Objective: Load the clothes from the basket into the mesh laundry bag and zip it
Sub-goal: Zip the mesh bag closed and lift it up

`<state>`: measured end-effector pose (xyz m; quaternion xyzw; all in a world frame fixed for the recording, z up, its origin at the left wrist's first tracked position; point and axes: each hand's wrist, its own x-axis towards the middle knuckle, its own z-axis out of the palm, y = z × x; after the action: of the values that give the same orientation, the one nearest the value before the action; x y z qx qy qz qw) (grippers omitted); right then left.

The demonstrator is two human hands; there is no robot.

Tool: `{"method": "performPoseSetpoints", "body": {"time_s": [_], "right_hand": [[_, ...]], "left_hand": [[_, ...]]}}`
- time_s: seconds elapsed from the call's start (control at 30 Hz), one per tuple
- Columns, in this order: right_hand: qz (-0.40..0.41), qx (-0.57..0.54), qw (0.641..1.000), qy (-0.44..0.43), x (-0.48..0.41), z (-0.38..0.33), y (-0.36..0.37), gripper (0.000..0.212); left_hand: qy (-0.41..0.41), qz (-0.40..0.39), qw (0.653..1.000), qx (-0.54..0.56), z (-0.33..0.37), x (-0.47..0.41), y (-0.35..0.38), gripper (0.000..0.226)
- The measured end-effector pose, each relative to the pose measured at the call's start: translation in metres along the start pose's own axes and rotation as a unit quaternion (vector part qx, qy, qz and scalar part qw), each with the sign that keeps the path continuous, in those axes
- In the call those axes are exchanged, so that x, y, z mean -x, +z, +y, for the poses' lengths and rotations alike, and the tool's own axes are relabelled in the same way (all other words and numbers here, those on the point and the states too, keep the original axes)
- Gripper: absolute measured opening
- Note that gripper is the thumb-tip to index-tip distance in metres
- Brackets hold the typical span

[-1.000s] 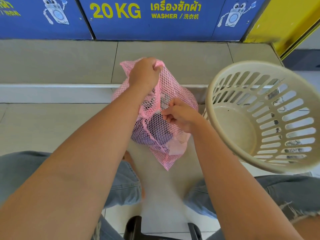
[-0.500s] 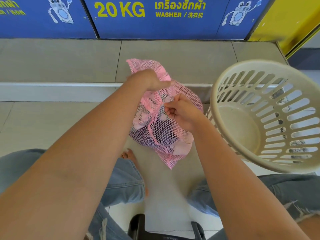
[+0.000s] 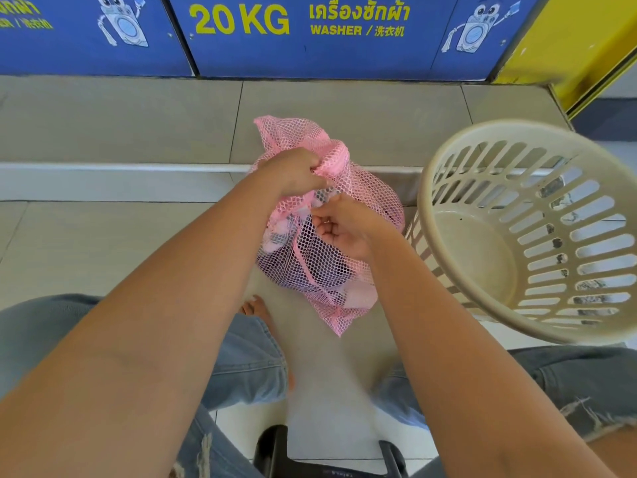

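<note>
The left hand was clenched round the bunched top of the pink mesh laundry bag, holding it up from above; a loose flap of mesh stood up beyond the knuckles. The right hand sat just below and to the right of the left, palm turned toward the camera, its fingers curled and its thumb and forefinger pinching the bag's edge close under the left hand's grip; whether it held a zip pull or only mesh could not be told. The two hands were nearly touching, with the neck of the bag between them.

The bag hung down from the hands, in front of the right wrist, bulging in the middle and ending in a pointed corner below; dark and pale clothes showed through the netting, filling its lower half. Whether the opening was closed could not be told.

To the right, just beside the bag, a cream slatted basket lay tilted with its mouth toward the camera, its bare bottom showing. Beneath the forearms were knees in ripped blue jeans and a bare foot on the grey tiled floor; beyond the bag ran a raised step, and behind it blue washer panels marked 20 KG; a black object showed at the bottom edge.
</note>
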<state>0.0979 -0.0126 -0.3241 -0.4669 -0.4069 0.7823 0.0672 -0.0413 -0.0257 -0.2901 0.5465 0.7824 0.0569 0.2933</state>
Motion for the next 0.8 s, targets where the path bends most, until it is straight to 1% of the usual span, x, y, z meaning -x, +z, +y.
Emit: {"method": "performPoseSetpoints", "body": {"time_s": [0.07, 0.1, 0.2, 0.23, 0.3, 0.33, 0.4, 0.43, 0.47, 0.5, 0.53, 0.6, 0.63, 0.67, 0.7, 0.73, 0.8], "right_hand": [[0.024, 0.032, 0.999, 0.000, 0.000, 0.001, -0.003, 0.012], [0.052, 0.039, 0.998, 0.000, 0.000, 0.003, -0.004, 0.014], [0.182, 0.009, 0.983, -0.025, -0.007, 0.003, -0.012, 0.041], [0.210, -0.006, 0.977, -0.036, -0.008, 0.001, -0.015, 0.051], [0.231, -0.021, 0.972, -0.046, -0.012, -0.007, -0.022, 0.070], [0.234, -0.008, 0.971, -0.044, -0.013, -0.013, -0.026, 0.076], [0.224, 0.051, 0.973, -0.019, -0.015, -0.024, -0.030, 0.086], [0.211, 0.080, 0.974, 0.003, -0.015, -0.029, -0.031, 0.088], [0.197, 0.102, 0.975, 0.028, -0.016, -0.032, -0.032, 0.084], [0.187, 0.120, 0.974, 0.049, -0.016, -0.033, -0.032, 0.074], [0.180, 0.140, 0.972, 0.058, -0.016, -0.034, -0.033, 0.057], [0.175, 0.182, 0.966, 0.049, -0.018, -0.031, -0.035, 0.022], [0.182, 0.199, 0.962, 0.035, -0.020, -0.028, -0.035, 0.009], [0.189, 0.203, 0.961, 0.012, -0.020, -0.025, -0.034, 0.005], [0.194, 0.199, 0.961, -0.013, -0.022, -0.021, -0.032, 0.010], [0.192, 0.193, 0.961, -0.041, -0.025, -0.016, -0.028, 0.014], [0.162, 0.208, 0.961, -0.087, -0.030, -0.002, -0.014, 0.021]], "left_hand": [[-0.007, -0.002, 0.999, 0.052, -0.005, 0.001, 0.000, 0.045], [-0.012, -0.003, 0.997, 0.081, -0.006, 0.002, 0.001, 0.052], [-0.001, -0.027, 0.991, 0.132, -0.006, 0.007, 0.006, 0.069], [0.008, -0.045, 0.988, 0.145, -0.006, 0.009, 0.008, 0.073], [0.030, -0.093, 0.984, 0.149, -0.005, 0.013, 0.014, 0.074], [0.039, -0.115, 0.982, 0.144, -0.004, 0.015, 0.019, 0.072], [0.048, -0.145, 0.975, 0.163, -0.003, 0.017, 0.028, 0.063], [0.050, -0.160, 0.967, 0.190, -0.002, 0.018, 0.032, 0.054], [0.056, -0.180, 0.958, 0.217, 0.000, 0.018, 0.035, 0.041], [0.061, -0.198, 0.949, 0.239, 0.001, 0.019, 0.038, 0.026], [0.061, -0.210, 0.943, 0.252, 0.001, 0.019, 0.040, 0.016], [0.045, -0.243, 0.929, 0.277, -0.001, 0.019, 0.039, 0.010], [0.025, -0.250, 0.924, 0.288, -0.003, 0.019, 0.036, 0.008], [-0.001, -0.240, 0.924, 0.299, -0.006, 0.020, 0.032, 0.011], [-0.037, -0.200, 0.929, 0.310, -0.010, 0.019, 0.028, 0.018], [-0.079, -0.130, 0.935, 0.321, -0.015, 0.017, 0.025, 0.027], [-0.153, 0.055, 0.938, 0.306, -0.029, 0.010, 0.023, 0.043]]}}
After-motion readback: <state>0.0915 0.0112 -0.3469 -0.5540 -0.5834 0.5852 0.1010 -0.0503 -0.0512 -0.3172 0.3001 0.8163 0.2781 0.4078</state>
